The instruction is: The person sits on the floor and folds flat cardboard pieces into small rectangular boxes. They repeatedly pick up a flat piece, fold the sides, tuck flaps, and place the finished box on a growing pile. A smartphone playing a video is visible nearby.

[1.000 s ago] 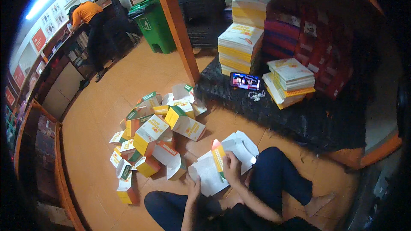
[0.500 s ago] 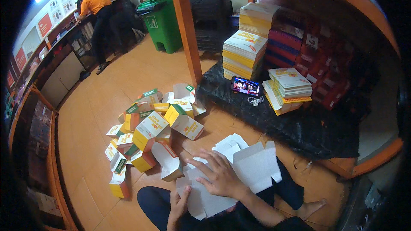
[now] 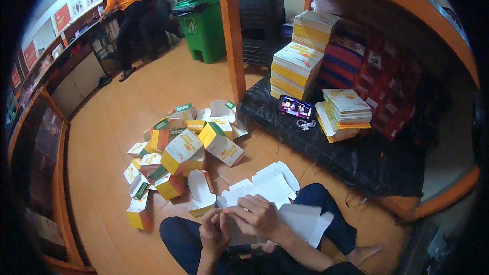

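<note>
Over my lap, my left hand (image 3: 214, 230) and my right hand (image 3: 259, 217) meet with fingers bent, pinching the near-left edge of an unfolded cardboard box (image 3: 301, 222). Its plain white inside faces up, and its flaps stick out to the right past my right wrist. Part of the box is hidden behind my hands and forearm. More flat white box blanks (image 3: 275, 186) lie just beyond it, overlapping one another. To the left, a heap of folded white, yellow and green boxes (image 3: 181, 152) is spread on the floor, with an open-topped box (image 3: 201, 193) closest to my hands.
Stacks of flat boxes (image 3: 296, 69), a smaller pile (image 3: 347, 107), a lit phone (image 3: 295, 107) and a beaded bracelet (image 3: 306, 125) rest on a black-covered low platform (image 3: 265, 109). An orange post (image 3: 234, 40) rises beside it. Farther off stand a green bin (image 3: 204, 35) and a person in orange (image 3: 125, 0).
My right hand has gone from fingers spread flat over the box to bent fingers meeting my left hand at its edge. The box has tilted and shifted, and the view has turned slightly.
</note>
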